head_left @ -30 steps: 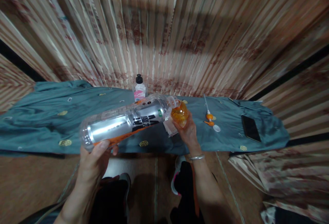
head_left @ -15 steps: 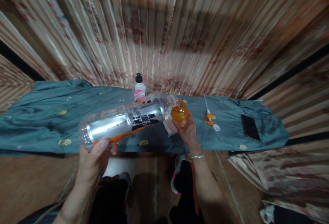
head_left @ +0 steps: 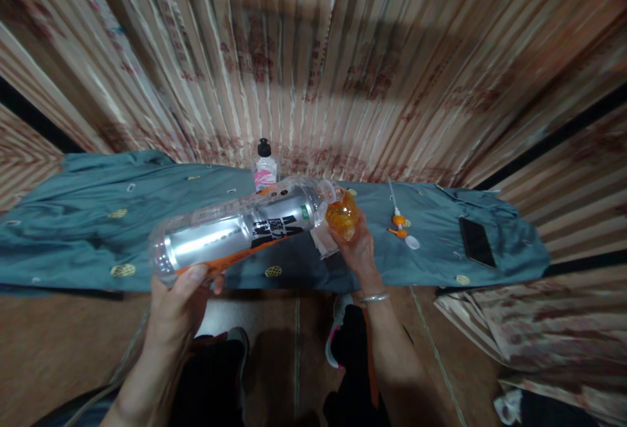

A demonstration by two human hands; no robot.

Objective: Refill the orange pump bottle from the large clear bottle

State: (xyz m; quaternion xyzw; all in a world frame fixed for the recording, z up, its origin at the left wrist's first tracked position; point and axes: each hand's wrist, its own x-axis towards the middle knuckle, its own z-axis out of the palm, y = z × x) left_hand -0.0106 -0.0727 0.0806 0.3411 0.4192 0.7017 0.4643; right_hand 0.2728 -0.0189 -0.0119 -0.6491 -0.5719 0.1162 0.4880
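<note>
My left hand (head_left: 179,296) grips the base end of a large clear plastic bottle (head_left: 235,231) with a silver and orange label, tipped almost flat. Its open mouth points right and meets the top of a small orange bottle (head_left: 343,215). My right hand (head_left: 357,251) holds that small orange bottle just above a blue-green cloth (head_left: 88,218) that covers the table. A white crumpled tissue (head_left: 323,241) lies under the small bottle, beside my right hand.
A small bottle with a black cap and pink label (head_left: 265,169) stands at the back of the cloth. An orange and white pump head with its tube (head_left: 400,221) lies to the right, and a black phone (head_left: 477,242) further right. Striped curtains (head_left: 313,55) hang behind.
</note>
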